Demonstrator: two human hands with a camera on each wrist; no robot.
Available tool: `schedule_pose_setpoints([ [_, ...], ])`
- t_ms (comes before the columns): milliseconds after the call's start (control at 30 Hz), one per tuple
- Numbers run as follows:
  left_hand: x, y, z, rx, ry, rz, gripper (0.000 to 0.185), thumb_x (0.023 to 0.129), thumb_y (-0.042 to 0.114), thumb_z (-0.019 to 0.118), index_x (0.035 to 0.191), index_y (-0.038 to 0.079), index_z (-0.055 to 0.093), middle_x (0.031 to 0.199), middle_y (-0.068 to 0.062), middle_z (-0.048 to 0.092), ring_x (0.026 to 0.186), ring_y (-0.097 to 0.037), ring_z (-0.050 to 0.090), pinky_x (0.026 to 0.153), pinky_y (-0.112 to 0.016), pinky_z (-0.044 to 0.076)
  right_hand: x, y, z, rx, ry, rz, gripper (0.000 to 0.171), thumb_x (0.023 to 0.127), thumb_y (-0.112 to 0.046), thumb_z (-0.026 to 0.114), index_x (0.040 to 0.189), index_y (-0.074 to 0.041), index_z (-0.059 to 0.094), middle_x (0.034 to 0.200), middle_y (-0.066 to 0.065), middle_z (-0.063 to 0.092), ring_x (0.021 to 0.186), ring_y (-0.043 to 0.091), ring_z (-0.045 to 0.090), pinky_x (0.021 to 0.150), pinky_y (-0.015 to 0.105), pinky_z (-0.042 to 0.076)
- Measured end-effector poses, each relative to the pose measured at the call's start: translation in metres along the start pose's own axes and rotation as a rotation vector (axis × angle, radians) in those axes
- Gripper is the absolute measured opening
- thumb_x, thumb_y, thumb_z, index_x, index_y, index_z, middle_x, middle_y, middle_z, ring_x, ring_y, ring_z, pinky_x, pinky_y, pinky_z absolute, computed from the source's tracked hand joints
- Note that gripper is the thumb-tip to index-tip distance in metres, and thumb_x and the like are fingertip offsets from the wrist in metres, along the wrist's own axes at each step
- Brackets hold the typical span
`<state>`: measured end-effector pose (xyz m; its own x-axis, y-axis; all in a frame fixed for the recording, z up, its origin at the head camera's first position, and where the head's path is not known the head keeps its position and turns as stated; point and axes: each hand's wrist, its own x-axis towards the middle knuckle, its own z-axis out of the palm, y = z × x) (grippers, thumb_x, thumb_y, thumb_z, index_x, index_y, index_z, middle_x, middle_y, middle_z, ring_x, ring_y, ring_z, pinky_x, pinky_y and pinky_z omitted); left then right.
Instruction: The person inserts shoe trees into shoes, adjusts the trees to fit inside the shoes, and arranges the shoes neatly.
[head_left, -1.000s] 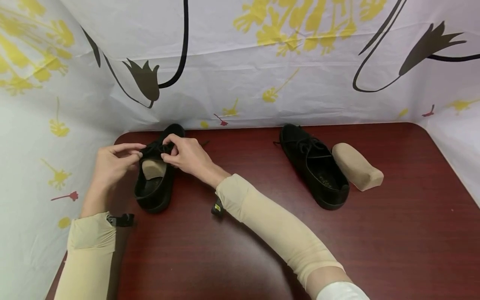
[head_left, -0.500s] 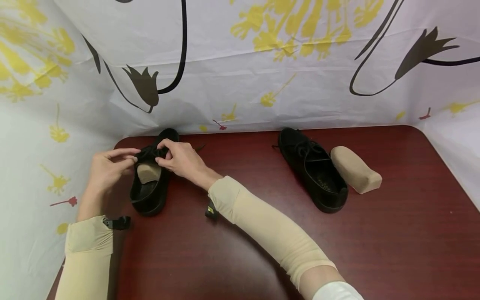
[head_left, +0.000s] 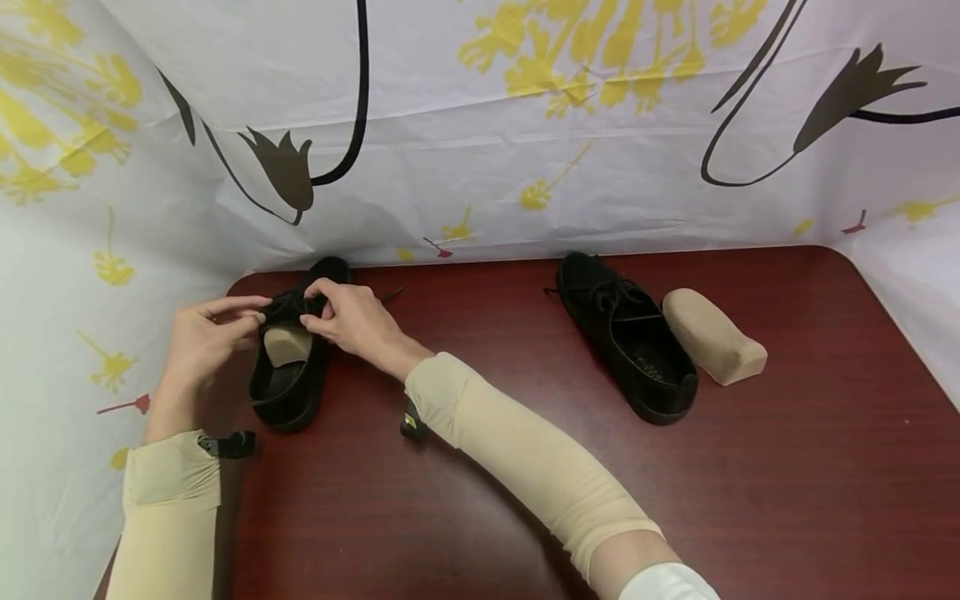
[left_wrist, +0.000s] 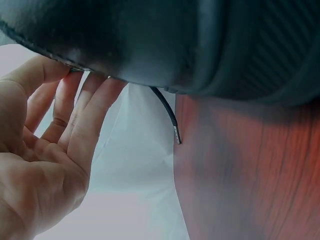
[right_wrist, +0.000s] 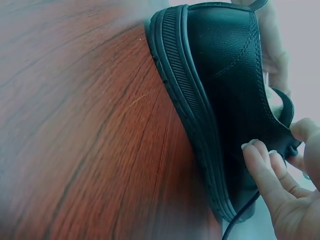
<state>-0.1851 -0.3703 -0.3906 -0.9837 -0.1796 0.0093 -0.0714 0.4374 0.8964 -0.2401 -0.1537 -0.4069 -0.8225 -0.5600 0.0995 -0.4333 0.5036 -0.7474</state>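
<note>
A black lace-up shoe (head_left: 292, 396) stands at the table's left, toe toward the back curtain, with a beige shoe insert (head_left: 287, 346) in its opening. My left hand (head_left: 206, 337) is at the left side of the lacing, thumb and fingertips pinched together on the shoelace. From the other side my right hand (head_left: 356, 321) pinches the shoelace with thumb and forefinger; the right wrist view shows its other fingers (right_wrist: 265, 172) against the shoe's side. A loose lace end (left_wrist: 167, 112) hangs past the upper. The fingertips partly hide the knot.
A second black shoe (head_left: 637, 342), its lace tied in a bow, stands right of centre on the dark red table (head_left: 465, 500). Beside it lies another beige insert (head_left: 712, 333). A white patterned curtain (head_left: 450, 158) encloses the table's back and sides.
The left shoe and both hands have shifted a little left in the head view, partly with the camera's own movement. Both hands keep their places at the lacing.
</note>
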Motion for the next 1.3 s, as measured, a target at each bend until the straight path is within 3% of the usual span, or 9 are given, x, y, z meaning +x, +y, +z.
schedule_pose_setpoints([
  [200,0.001,-0.001,-0.003,-0.078,-0.006,0.008,0.025,0.092,0.000,0.062,0.109,0.011,0.078,0.079,0.012,0.072,0.064,-0.004,0.069,0.059,-0.023,0.056,0.002,-0.003,0.002,-0.009,0.001,-0.007,0.036,0.097,-0.039,0.064,0.129,-0.023,0.060,0.080,-0.012,0.060,0.059,0.003,0.056,0.055,0.016,0.045],
  [433,0.001,-0.002,-0.005,-0.026,-0.003,-0.001,0.026,0.093,0.001,0.062,0.111,0.011,0.077,0.080,0.015,0.072,0.067,-0.003,0.069,0.060,-0.021,0.056,0.004,-0.004,0.004,-0.009,-0.008,-0.007,0.036,0.097,-0.039,0.064,0.129,-0.022,0.060,0.081,-0.010,0.062,0.061,0.002,0.057,0.057,0.016,0.045],
  [767,-0.002,-0.006,-0.006,-0.072,-0.023,-0.007,0.023,0.094,0.005,0.066,0.112,0.011,0.077,0.081,0.013,0.073,0.068,-0.004,0.070,0.062,-0.020,0.056,0.003,-0.006,0.007,0.000,-0.025,0.020,0.040,0.096,-0.041,0.063,0.131,-0.023,0.058,0.077,-0.011,0.062,0.056,0.000,0.058,0.054,0.015,0.046],
  [1000,-0.003,-0.011,-0.010,-0.118,-0.094,-0.020,0.031,0.092,0.013,0.072,0.122,0.008,0.072,0.098,0.016,0.072,0.081,-0.001,0.070,0.067,-0.020,0.056,0.002,-0.004,0.007,-0.052,-0.019,0.027,0.044,0.095,-0.047,0.062,0.134,-0.027,0.058,0.080,-0.014,0.060,0.062,0.000,0.056,0.056,0.016,0.044],
  [1300,-0.008,-0.009,-0.011,-0.001,-0.151,0.016,0.035,0.097,0.018,0.066,0.130,0.009,0.067,0.108,0.024,0.066,0.088,0.006,0.067,0.071,-0.016,0.054,0.000,-0.003,0.000,-0.201,-0.085,-0.007,0.050,0.095,-0.053,0.059,0.140,-0.033,0.054,0.090,-0.013,0.057,0.074,-0.001,0.054,0.060,0.018,0.044],
])
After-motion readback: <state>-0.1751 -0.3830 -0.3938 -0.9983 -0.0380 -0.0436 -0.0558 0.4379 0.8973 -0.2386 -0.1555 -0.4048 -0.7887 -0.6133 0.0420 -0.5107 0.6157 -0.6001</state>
